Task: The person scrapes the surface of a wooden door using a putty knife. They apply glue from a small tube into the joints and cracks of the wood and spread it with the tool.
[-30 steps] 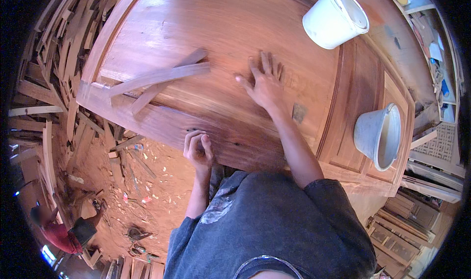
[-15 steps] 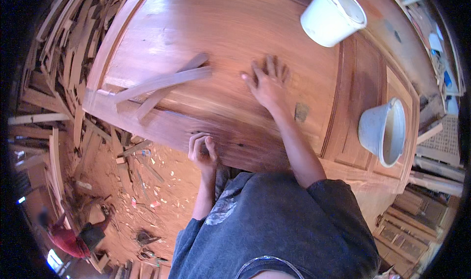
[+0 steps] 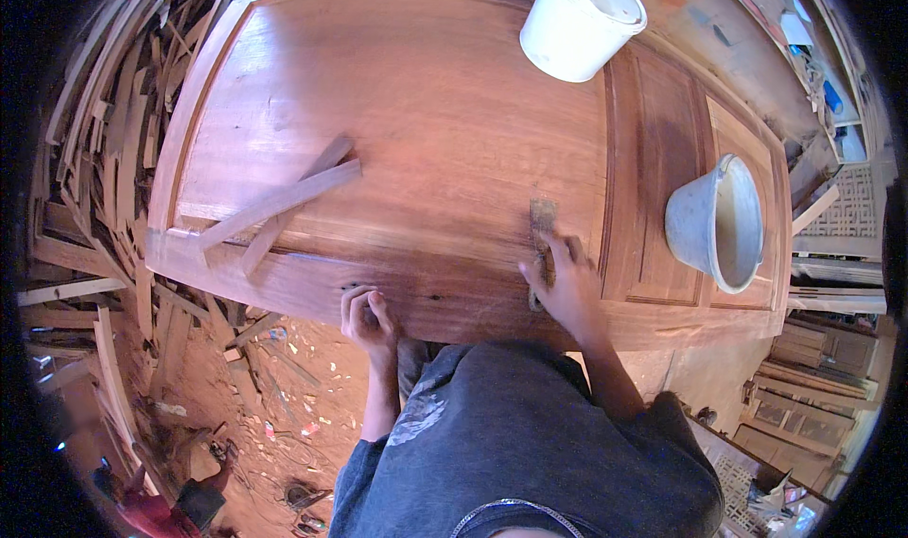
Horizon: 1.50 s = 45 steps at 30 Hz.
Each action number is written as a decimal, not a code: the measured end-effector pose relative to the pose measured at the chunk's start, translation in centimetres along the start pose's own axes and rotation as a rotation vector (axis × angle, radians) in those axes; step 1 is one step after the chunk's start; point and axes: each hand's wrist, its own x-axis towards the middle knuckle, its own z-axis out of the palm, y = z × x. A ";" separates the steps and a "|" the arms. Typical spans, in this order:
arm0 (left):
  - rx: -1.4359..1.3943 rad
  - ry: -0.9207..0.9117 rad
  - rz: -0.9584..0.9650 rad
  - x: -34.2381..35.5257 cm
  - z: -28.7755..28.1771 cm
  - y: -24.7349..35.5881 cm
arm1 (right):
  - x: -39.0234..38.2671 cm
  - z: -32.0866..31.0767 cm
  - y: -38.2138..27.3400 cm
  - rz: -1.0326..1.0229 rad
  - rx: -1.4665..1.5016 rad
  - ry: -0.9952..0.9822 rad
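The wooden panel (image 3: 426, 93) is lying flat before the person, presumably to present its broad face for handwork. The white bucket (image 3: 575, 32) is standing at its far side and the grey bucket (image 3: 695, 218) towards its right end, apparently for access without obstruction. Two wooden strips (image 3: 282, 203) are lying crossed at left. The left hand (image 3: 368, 318) is resting at the near edge, likely as a brace, fingers curling together. The right hand (image 3: 571, 287) is bending over the flat-bladed tool (image 3: 542, 214), lying near that edge, blade facing away; whether its fingers are clamping the handle cannot be determined.
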 end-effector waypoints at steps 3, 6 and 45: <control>0.005 -0.037 0.012 0.2 -0.1 0.3 | -1.8 2.0 0.2 0.071 0.062 -0.036; 0.008 -0.053 0.027 0.5 -0.1 0.8 | -1.7 3.1 0.5 0.062 0.173 0.001; 0.042 0.026 -0.023 0.4 0.4 0.7 | 5.4 1.5 8.0 0.166 -0.286 0.180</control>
